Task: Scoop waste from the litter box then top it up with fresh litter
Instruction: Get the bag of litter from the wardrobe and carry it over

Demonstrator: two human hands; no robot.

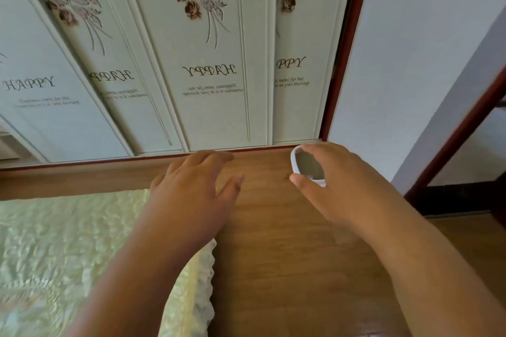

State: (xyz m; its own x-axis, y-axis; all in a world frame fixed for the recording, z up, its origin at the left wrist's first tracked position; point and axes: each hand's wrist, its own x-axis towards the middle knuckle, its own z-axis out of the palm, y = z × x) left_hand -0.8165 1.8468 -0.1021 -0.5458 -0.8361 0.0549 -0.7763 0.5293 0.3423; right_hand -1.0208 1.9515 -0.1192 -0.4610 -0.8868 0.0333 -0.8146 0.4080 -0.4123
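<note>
At the lower left lies a bedspread (54,254) of pale green-cream quilted fabric with a glossy, puckered surface and a scalloped lace edge on its right side. Behind it, across the top of the view, stand four visible door panels (213,49) of a folding door, each smooth, pale and framed by raised moulding, printed with a brown-and-grey flower motif and the word "HAPPY" above smaller script; on two of the panels the lettering reads mirrored. The panels meet a floor (273,254) of warm brown wood-grain boards. The left hand (197,189) is held above the floor near the bedspread edge, palm down, fingers loosely spread and relaxed, holding nothing. The right hand (334,186) grips one white, rounded, cup-like scoop (304,165) between thumb and curled fingers; its grey inside faces the camera, and whether it contains anything cannot be told. It sits just in front of the base of the rightmost panel. A dark red door frame (345,49) runs beside that panel, followed by a plain pale wall (424,49). The litter box is not in view.
</note>
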